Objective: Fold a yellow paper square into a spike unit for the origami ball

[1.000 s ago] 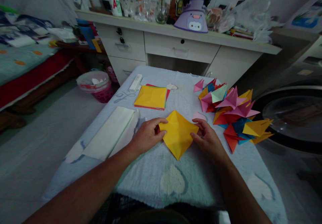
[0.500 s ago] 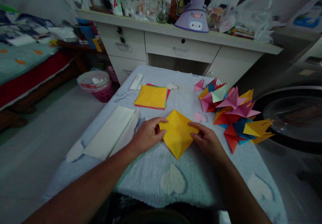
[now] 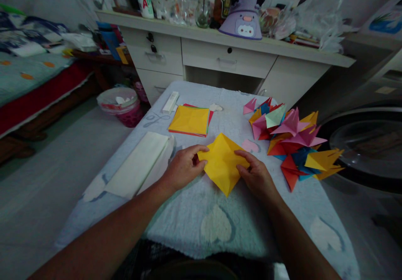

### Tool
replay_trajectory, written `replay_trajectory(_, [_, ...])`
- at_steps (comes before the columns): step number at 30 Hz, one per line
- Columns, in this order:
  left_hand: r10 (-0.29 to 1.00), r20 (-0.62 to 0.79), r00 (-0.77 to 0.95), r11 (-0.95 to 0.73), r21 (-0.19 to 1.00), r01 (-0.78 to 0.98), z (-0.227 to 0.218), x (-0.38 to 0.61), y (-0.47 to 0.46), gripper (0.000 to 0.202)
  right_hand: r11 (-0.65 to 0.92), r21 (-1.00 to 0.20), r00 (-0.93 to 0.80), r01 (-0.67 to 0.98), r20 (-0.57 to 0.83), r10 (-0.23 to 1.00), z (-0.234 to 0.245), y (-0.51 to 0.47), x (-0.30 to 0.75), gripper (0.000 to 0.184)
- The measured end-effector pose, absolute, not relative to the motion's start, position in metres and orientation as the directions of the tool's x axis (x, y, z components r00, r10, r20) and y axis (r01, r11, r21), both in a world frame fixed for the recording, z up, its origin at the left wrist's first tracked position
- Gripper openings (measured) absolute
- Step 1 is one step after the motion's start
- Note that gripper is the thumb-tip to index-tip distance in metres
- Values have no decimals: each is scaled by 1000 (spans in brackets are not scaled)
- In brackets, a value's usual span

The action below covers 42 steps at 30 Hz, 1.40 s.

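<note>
A creased yellow paper square [image 3: 221,162] lies corner-on upon the pale blue cloth of the table [image 3: 201,225]. My left hand [image 3: 183,168] pinches its left corner, thumb on top. My right hand [image 3: 256,176] grips its right corner with fingers curled over the edge, and the sheet bulges upward between the two hands. A stack of flat coloured sheets [image 3: 189,120], yellow on top, lies beyond the paper. A heap of folded paper pieces [image 3: 292,139] in pink, orange, blue and yellow sits to the right.
A folded white cloth [image 3: 138,163] lies at the table's left. A white tube [image 3: 170,102] rests near the stack. Behind stands a white desk [image 3: 226,58] crowded with bottles and a purple toy. A pink bin [image 3: 121,104] and a bed [image 3: 28,83] are left.
My hands have pushed the yellow sheet's side corners closer together, so it narrows and lifts in the middle. My right hand has slid left over its corner.
</note>
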<state>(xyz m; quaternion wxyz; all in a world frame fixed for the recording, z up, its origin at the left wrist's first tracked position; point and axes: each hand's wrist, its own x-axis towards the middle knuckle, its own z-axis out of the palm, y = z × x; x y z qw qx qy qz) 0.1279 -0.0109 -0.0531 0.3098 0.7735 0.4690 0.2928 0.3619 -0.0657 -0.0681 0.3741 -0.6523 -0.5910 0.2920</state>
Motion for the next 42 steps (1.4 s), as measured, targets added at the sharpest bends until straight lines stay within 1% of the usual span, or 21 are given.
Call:
replay_trajectory(3, [906, 175, 385, -381, 733, 564, -54, 128, -11, 27, 16, -719, 150, 695, 167, 974, -68, -66, 360, 41])
replay_trajectory(6, [906, 183, 381, -388, 716, 579, -54, 128, -11, 24, 49, -625, 135, 779, 243, 961, -68, -67, 360, 31])
replay_trajectory(8, [908, 183, 378, -386, 719, 578, -54, 128, -11, 23, 95, -590, 105, 802, 295, 950, -69, -67, 361, 23])
replay_trajectory(10, [909, 181, 376, -383, 719, 580, -55, 128, -11, 22, 149, -570, 74, 808, 349, 934, -70, -67, 362, 19])
replay_trajectory(13, [903, 200, 380, -403, 703, 586, -57, 127, -12, 21, 239, -539, 24, 808, 436, 900, -73, -66, 363, 16])
replay_trajectory(16, [883, 257, 392, -452, 691, 564, -56, 127, -12, 18, 321, -496, -41, 807, 494, 868, -73, -66, 363, 15])
replay_trajectory(21, [869, 297, 396, -482, 690, 540, -55, 128, -14, 15, 329, -477, -65, 815, 489, 870, -70, -67, 358, 15])
replay_trajectory(23, [859, 311, 408, -498, 698, 515, -55, 128, -15, 16, 363, -455, -96, 813, 510, 855, -69, -68, 355, 16])
replay_trajectory(26, [828, 341, 445, -539, 705, 462, -55, 130, -18, 25, 391, -449, -117, 804, 524, 843, -66, -71, 351, 24])
replay_trajectory(28, [808, 350, 474, -561, 701, 440, -54, 131, -19, 34, 356, -480, -89, 802, 492, 866, -64, -74, 349, 29])
replay_trajectory(31, [784, 362, 505, -591, 685, 427, -54, 132, -21, 38, 340, -498, -80, 798, 471, 878, -62, -75, 348, 28])
replay_trajectory(33, [779, 379, 500, -603, 671, 432, -54, 132, -21, 35, 402, -473, -127, 784, 511, 850, -63, -75, 349, 24])
replay_trajectory(35, [781, 400, 479, -609, 660, 441, -54, 132, -21, 30, 486, -439, -182, 756, 571, 800, -64, -74, 350, 23])
replay_trajectory(37, [780, 421, 463, -616, 652, 443, -53, 132, -21, 23, 535, -428, -205, 729, 609, 766, -65, -73, 350, 22])
replay_trajectory(40, [763, 453, 461, -638, 645, 421, -53, 132, -21, 19, 523, -427, -152, 738, 650, 745, -66, -72, 349, 21])
replay_trajectory(42, [746, 492, 448, -659, 638, 398, -53, 132, -22, 19, 516, -401, -120, 757, 690, 714, -64, -73, 348, 20])
